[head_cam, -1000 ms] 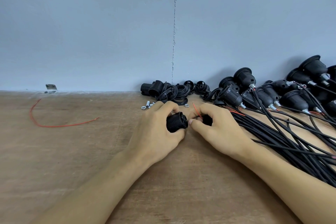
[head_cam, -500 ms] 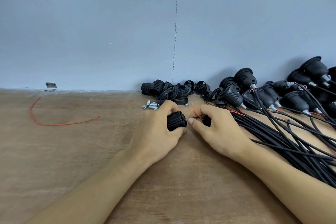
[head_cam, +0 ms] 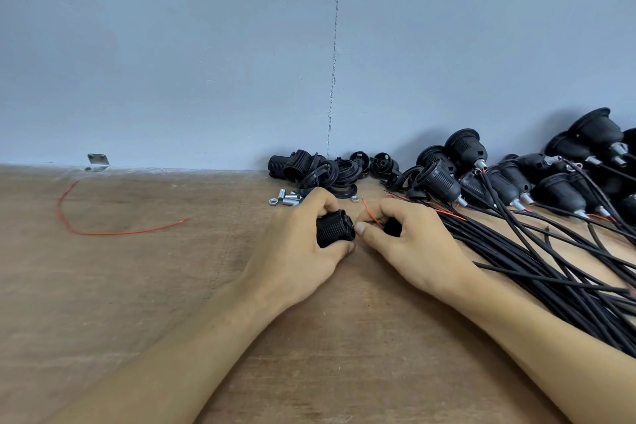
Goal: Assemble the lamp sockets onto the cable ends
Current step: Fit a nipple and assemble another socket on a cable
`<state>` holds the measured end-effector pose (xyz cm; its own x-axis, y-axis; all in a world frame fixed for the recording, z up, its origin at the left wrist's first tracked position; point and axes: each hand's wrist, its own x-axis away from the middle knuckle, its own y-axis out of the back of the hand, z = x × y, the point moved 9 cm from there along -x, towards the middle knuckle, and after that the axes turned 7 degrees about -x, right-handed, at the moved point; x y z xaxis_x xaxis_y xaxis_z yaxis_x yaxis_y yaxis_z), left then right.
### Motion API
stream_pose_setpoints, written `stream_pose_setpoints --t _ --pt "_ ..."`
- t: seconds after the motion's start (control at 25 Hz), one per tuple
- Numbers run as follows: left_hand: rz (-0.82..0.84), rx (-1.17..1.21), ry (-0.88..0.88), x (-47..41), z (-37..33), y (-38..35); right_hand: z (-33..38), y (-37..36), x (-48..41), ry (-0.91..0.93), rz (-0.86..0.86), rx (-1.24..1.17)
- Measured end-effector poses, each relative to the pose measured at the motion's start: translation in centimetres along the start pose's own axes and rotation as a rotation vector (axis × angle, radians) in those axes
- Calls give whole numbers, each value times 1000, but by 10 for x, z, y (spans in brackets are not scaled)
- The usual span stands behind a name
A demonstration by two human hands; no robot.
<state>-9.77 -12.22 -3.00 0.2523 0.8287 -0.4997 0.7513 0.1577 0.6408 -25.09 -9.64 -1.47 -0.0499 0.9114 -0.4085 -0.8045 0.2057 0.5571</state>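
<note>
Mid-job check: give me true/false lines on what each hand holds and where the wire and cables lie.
1. The left hand grips a black threaded socket body. True.
2. The right hand lies flat and empty. False: its curled fingers hold a black part and a thin red wire end.
3. A loose red wire lies on the table left of both hands. True.
4. The black cable bundle lies left of the hands. False: it lies to the right of the right hand.
</note>
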Motion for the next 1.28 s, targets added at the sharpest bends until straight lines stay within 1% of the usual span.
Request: stream_pose_setpoints --t 0.16,0.28,0.36,0.52,0.84,1.2,1.28 --pt "79 144 28 -2 4 -6 4 4 1 24 -45 -231" --pt "83 188 15 -3 6 -6 3 3 -1 5 14 -339" --pt "90 236 47 -3 10 -6 0 2 -3 -32 41 -450" --pt "129 265 70 -2 10 -6 -4 1 -4 -69 49 -596" --pt "136 205 60 -2 8 -6 -6 -5 -5 -96 74 -654" --pt "70 180 -2 -3 2 -3 0 -9 -5 -118 128 -570" --pt "48 155 -24 -2 0 0 -1 -8 -5 -116 118 -549"
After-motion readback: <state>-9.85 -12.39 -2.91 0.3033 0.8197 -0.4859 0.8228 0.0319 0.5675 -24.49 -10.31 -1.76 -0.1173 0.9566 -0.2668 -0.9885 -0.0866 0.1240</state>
